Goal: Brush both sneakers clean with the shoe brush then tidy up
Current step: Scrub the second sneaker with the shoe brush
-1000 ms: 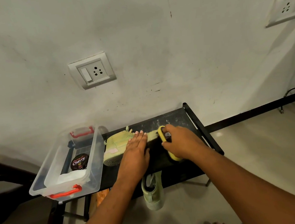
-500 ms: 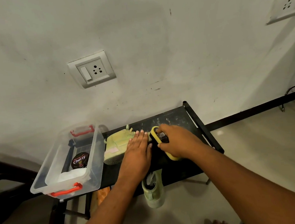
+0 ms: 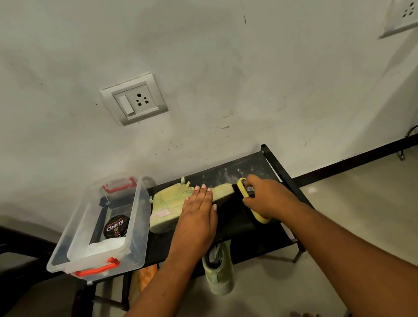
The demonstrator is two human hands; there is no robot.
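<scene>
Left hand point(image 3: 198, 211) presses flat on the sneaker point(image 3: 167, 205) near the back edge of the worktop point(image 3: 254, 165) — right hand point(image 3: 267, 198) grips the yellow shoe brush point(image 3: 243, 189) against its toe.

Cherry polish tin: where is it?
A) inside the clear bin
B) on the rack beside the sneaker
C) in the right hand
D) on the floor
A: the polish tin lies on the bottom of the clear bin, at the left end of the rack.

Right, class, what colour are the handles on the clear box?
Red. The handles show best in the head view, one at each end.
</scene>
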